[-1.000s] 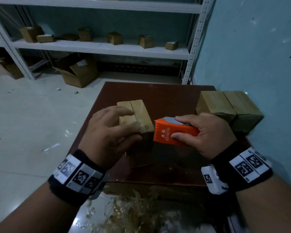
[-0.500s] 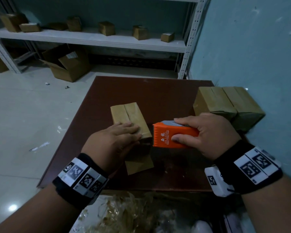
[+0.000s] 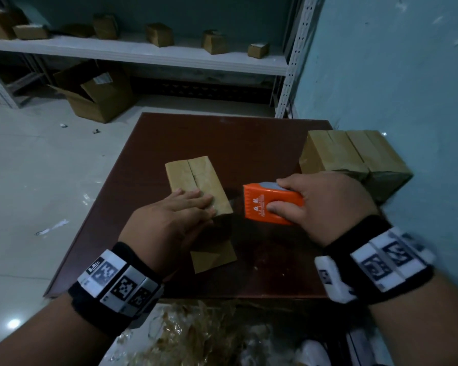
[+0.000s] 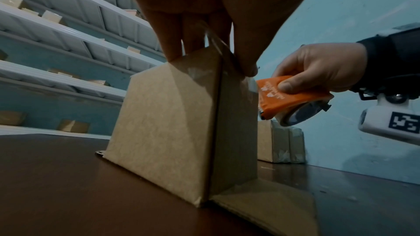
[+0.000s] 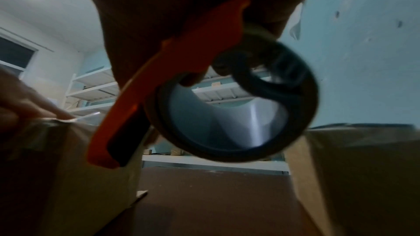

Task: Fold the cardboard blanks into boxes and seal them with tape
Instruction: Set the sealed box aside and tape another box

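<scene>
Tabletop (image 3: 249, 143): I see dark brown wood by shelving.
Done: two sealed boxes (image 3: 354, 157), far right.
Current box (image 3: 196, 178): centre, top seam untaped, bottom flaps splayed.
Left hand (image 3: 169, 223): flat, pressing it.
Right hand (image 3: 325, 204): grip clenched round tape dispenser (image 3: 270, 203).

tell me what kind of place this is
Probably a small stockroom or packing room: white metal shelves hold small cardboard boxes, an open carton sits on the floor, and finished boxes stand on the brown table.

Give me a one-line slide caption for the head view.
Left hand presses the upright brown cardboard box on the dark red table; right hand grips an orange tape dispenser.
</scene>
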A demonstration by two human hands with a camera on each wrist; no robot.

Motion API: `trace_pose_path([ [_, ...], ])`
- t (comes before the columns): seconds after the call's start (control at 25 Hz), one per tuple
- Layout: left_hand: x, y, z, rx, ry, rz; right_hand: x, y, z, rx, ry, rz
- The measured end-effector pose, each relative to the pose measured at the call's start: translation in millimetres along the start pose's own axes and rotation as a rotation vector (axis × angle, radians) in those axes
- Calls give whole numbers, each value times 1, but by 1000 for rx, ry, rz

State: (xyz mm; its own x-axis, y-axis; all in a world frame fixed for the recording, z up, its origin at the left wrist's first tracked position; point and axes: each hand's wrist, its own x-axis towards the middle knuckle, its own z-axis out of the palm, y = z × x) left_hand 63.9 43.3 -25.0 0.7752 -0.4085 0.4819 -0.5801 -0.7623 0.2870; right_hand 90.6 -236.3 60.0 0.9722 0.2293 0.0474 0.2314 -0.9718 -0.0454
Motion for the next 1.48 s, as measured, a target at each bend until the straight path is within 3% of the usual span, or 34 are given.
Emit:
trace_pose_path([
  [0.16, 2, 0, -1, 16, 10, -18, 13, -39, 3, -72, -16, 67],
  [0.28, -1, 4, -1, -23, 8, 3, 25, -28, 6, -184, -141, 194],
  [0.36, -4, 7, 0, -32, -4, 16, 28, -15, 12, -135, -101, 244],
  [0.44, -2, 6, -2, -24, -5, 12, 28, -11, 24, -75, 18, 207],
  [0.64, 0, 4, -6, -67, -18, 22, 17, -12, 57, -97, -126, 190],
  [0.76, -1, 4, -7, -82, -29, 23, 10, -4, 62, -132, -10, 198],
  [0.88, -3, 6, -8, -79, -27, 20, -1, -5, 62, 305, 219, 58],
  [0.96, -3, 9, -6, -82, -28, 27, -9, -15, 62, 687, 198, 4],
  [1.04, -3, 14, -6, -84, -33, 41, -16, -28, 68, 894, 105, 18],
  [1.32, -6, 18, -3, -118, -13, 55, -13, -40, 87, 1099, -144, 181],
  [1.48, -8, 18, 0, -121, 11, 34, -11, -57, 104, 1180, -104, 253],
])
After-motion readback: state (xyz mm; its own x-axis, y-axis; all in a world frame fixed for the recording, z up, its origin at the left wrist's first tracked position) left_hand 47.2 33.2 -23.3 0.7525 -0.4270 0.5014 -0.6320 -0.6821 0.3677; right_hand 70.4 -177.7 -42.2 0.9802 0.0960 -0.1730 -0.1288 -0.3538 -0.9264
